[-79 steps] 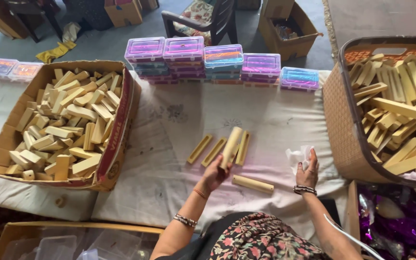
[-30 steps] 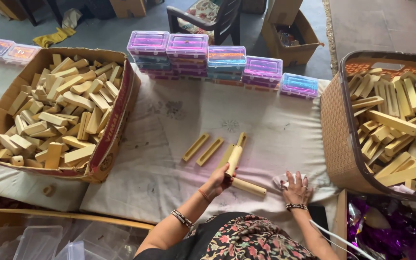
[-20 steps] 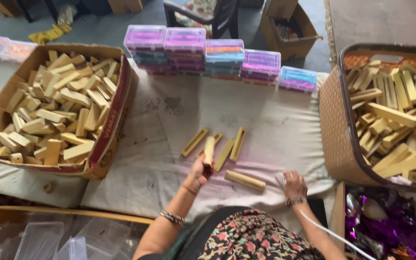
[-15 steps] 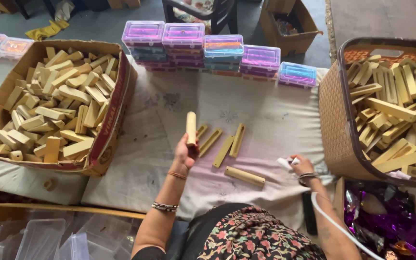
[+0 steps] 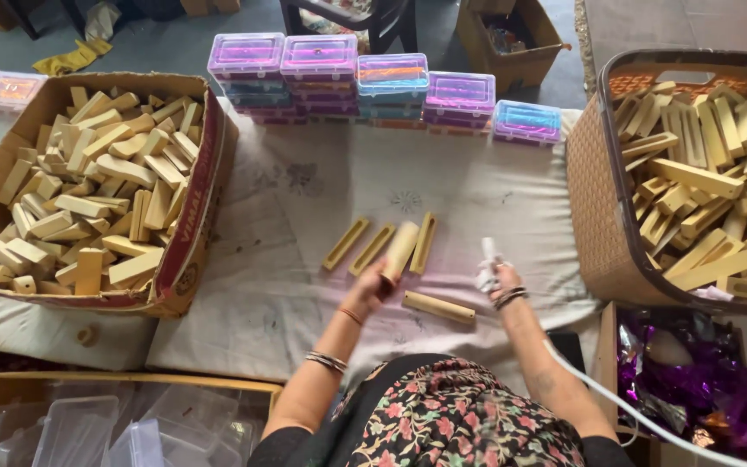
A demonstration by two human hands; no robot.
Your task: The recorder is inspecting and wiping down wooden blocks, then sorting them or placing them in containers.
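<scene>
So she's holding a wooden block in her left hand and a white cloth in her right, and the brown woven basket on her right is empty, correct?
Not quite. The head view shows the woven basket heaped with wooden blocks, not empty. The rest stands: the left hand holds a wooden block and the right hand a white cloth.

We see a dark floral-print top with short sleeves. Metal bangles (image 5: 328, 361) and a thin thread band (image 5: 352, 315) on the left arm. Dark beaded bracelets (image 5: 509, 298) on the right wrist.
</scene>
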